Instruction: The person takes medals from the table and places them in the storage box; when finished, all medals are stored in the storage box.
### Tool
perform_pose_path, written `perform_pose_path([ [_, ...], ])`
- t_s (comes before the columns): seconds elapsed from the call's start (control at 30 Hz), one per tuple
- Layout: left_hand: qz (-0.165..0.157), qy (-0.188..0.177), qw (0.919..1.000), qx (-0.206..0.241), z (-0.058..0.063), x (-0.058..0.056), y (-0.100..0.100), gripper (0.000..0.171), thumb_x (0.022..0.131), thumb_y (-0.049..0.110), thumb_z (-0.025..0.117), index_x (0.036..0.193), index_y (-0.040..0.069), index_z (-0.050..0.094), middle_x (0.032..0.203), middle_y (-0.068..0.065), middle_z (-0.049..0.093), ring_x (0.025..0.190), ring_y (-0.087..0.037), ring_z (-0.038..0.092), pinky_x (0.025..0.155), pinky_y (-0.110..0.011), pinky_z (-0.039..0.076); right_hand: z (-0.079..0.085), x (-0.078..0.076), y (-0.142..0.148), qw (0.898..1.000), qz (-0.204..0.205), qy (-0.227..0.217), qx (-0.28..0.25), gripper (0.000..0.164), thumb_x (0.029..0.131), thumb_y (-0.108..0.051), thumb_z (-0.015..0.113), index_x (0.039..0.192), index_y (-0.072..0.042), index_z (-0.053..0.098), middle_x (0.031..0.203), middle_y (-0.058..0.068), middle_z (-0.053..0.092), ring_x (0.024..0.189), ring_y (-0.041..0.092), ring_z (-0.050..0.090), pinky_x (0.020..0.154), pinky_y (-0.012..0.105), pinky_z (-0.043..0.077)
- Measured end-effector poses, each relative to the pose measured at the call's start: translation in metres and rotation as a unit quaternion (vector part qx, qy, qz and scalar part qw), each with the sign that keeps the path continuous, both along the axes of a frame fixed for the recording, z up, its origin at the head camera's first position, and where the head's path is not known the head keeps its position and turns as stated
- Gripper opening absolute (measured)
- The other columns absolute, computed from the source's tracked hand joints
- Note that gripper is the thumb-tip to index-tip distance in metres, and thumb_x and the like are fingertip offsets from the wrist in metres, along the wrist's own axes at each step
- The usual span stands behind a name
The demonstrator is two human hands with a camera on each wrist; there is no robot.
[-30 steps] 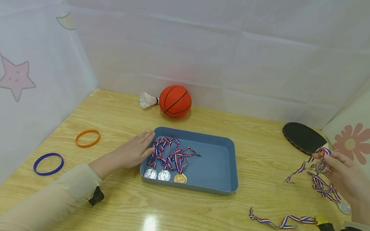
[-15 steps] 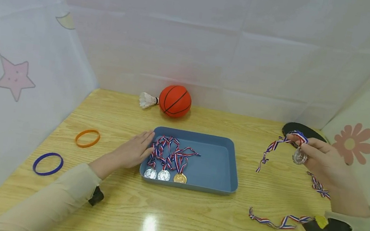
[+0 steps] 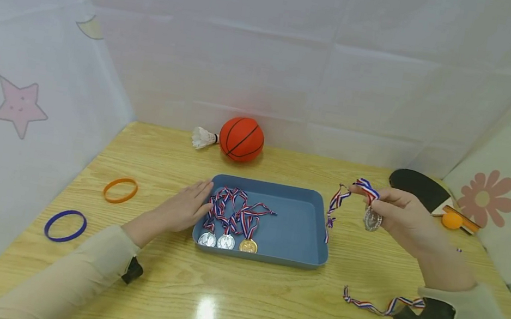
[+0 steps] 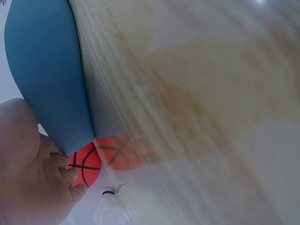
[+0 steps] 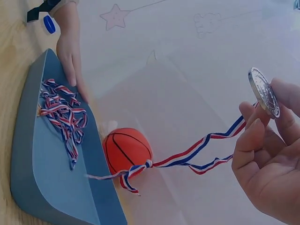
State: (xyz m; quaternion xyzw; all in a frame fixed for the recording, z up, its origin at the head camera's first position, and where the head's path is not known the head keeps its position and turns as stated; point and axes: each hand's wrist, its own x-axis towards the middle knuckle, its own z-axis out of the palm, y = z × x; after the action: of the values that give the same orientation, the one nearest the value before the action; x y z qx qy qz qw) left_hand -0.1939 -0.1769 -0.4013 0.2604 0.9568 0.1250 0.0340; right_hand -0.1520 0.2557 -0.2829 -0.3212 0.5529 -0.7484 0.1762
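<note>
My left hand (image 3: 181,209) lies with straight fingers against the left wall of a blue-grey tray (image 3: 295,226). Inside the tray's left half are two silver medals (image 3: 225,241) and a gold medal (image 3: 248,246), their striped ribbons bunched behind them. To the right of the tray and above the table, my right hand (image 3: 405,218) pinches another silver medal (image 3: 372,219) near the top of its red, white and blue ribbon. The knotted ribbon end hangs beside the tray's right rim. In the right wrist view this medal (image 5: 264,92) shows almost edge-on.
Another striped ribbon (image 3: 367,306) lies at the front right; my right wrist hides its far end. A black paddle (image 3: 419,189) and an orange ball (image 3: 452,220) are at the back right. Behind the tray sit a small basketball (image 3: 241,139) and a shuttlecock (image 3: 204,138). Orange (image 3: 120,190) and blue wristbands (image 3: 65,226) lie left.
My right hand has carried the silver medal leftward from the table's right side to near the tray. The orange ball has come into sight behind it. My left hand has stayed put.
</note>
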Motion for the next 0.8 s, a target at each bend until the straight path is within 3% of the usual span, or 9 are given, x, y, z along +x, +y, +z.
perform_pose_path([
  [0.2,0.0,0.0,1.0,-0.002,0.001,0.001,0.0,0.059,0.101,0.029,0.033,0.143,-0.009,0.017,0.147,-0.026,0.016,0.134,-0.04,0.013,0.107,-0.051,0.016,-0.008,-0.002,-0.023,0.998,0.04,0.003,0.037,0.03,0.096,0.005,0.04,0.098,-0.008,0.067,0.126,0.011,0.055,0.111,0.02,0.047,0.074,0.027,0.046],
  [0.37,-0.001,0.001,1.0,-0.001,0.0,0.001,-0.001,0.058,0.101,0.028,0.034,0.142,-0.009,0.018,0.147,-0.026,0.017,0.134,-0.04,0.014,0.107,-0.052,0.016,-0.018,-0.004,-0.039,0.996,0.049,-0.013,0.075,0.025,0.095,0.002,0.044,0.094,-0.01,0.066,0.126,0.01,0.055,0.098,0.018,0.049,0.07,0.026,0.044],
  [0.57,0.001,-0.001,1.0,-0.003,0.001,0.001,-0.001,0.058,0.101,0.028,0.034,0.143,-0.009,0.017,0.147,-0.026,0.016,0.134,-0.04,0.014,0.107,-0.052,0.016,-0.028,-0.01,-0.056,0.993,0.039,-0.038,0.109,0.022,0.093,0.0,0.049,0.089,-0.012,0.067,0.126,0.009,0.054,0.112,0.022,0.048,0.069,0.026,0.046],
  [0.67,0.001,-0.002,1.0,-0.004,0.002,0.001,-0.001,0.059,0.101,0.029,0.033,0.143,-0.008,0.017,0.147,-0.025,0.016,0.134,-0.041,0.014,0.107,-0.052,0.016,-0.031,-0.014,-0.065,0.99,0.034,-0.053,0.123,0.02,0.092,-0.002,0.052,0.085,-0.013,0.067,0.128,0.013,0.052,0.111,0.023,0.049,0.068,0.027,0.046],
  [0.8,0.001,-0.002,1.0,-0.006,0.002,0.0,-0.001,0.059,0.101,0.031,0.032,0.143,-0.008,0.017,0.147,-0.025,0.016,0.134,-0.04,0.014,0.107,-0.051,0.016,-0.038,-0.02,-0.076,0.987,0.02,-0.073,0.139,0.016,0.092,-0.006,0.055,0.083,-0.014,0.066,0.121,0.012,0.054,0.088,0.017,0.053,0.065,0.027,0.045],
])
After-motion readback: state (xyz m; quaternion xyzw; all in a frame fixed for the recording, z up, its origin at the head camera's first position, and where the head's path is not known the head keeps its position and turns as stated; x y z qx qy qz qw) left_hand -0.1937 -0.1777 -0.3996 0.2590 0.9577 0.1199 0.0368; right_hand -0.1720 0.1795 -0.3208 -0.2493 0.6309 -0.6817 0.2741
